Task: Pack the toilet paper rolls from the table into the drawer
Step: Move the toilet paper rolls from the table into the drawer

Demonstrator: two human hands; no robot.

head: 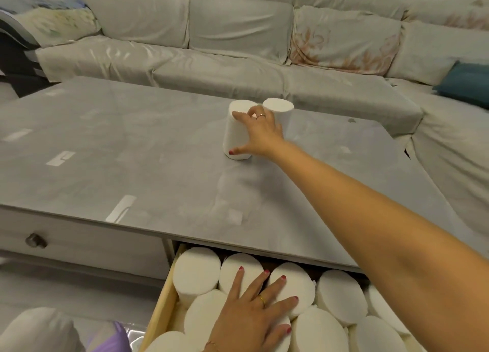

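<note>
Two white toilet paper rolls stand upright and touching on the grey table (137,171). My right hand (258,133) reaches across and wraps around the nearer roll (235,129), thumb low and fingers near its top. The second roll (280,112) stands just behind it, partly hidden by my hand. Below the table edge the wooden drawer (161,298) is pulled out and packed with several upright white rolls (197,268). My left hand (254,309) lies flat with spread fingers on top of the rolls in the drawer.
A closed drawer with a dark round knob (35,240) sits to the left of the pulled-out one. A covered sofa (211,33) runs behind and to the right of the table. A purple plastic bag (111,335) lies at the lower left.
</note>
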